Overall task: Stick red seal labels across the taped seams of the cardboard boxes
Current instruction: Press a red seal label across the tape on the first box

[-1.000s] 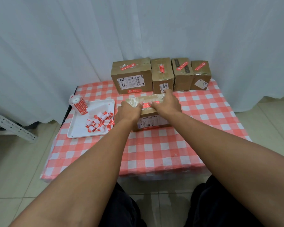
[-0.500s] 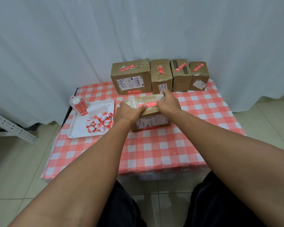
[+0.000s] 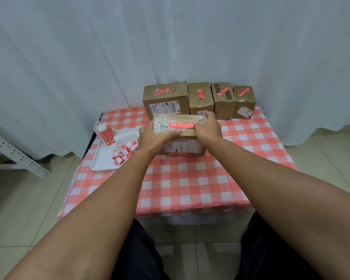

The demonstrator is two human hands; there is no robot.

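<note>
Both forearms reach forward over the near edge of the desk (image 3: 190,188), which is covered in a red-and-white checked cloth. Left hand (image 3: 156,138) grips the near-left corner of the cardboard box (image 3: 182,138), fingers curled over its top and left side; right hand (image 3: 207,129) grips the right end, fingers wrapped round the far-right edge. The box sits at mid-desk, towards the far edge; whether it rests on the cloth or is slightly raised cannot be told. Box appearance: brown card, clear tape over the top seam, crinkled at the left end, white shipping label on the near face. A red seal label (image 3: 181,125) with white print lies along the top, between the two hands, and looks flat. Judgement: this box is sealed; step in hand is handling the finished box, probably to set it with the others. Next move likely calls for a level two-handed carry towards the far edge, where room is tight. To the left, at the desk's left edge, a white tray (image 3: 101,160) holds loose curled labels (image 3: 124,153), with the label roll (image 3: 105,133) at its far-left corner. Along the far edge stands a row of four boxes (image 3: 198,100), each with a red label on top, against the white curtain (image 3: 170,37).
</note>
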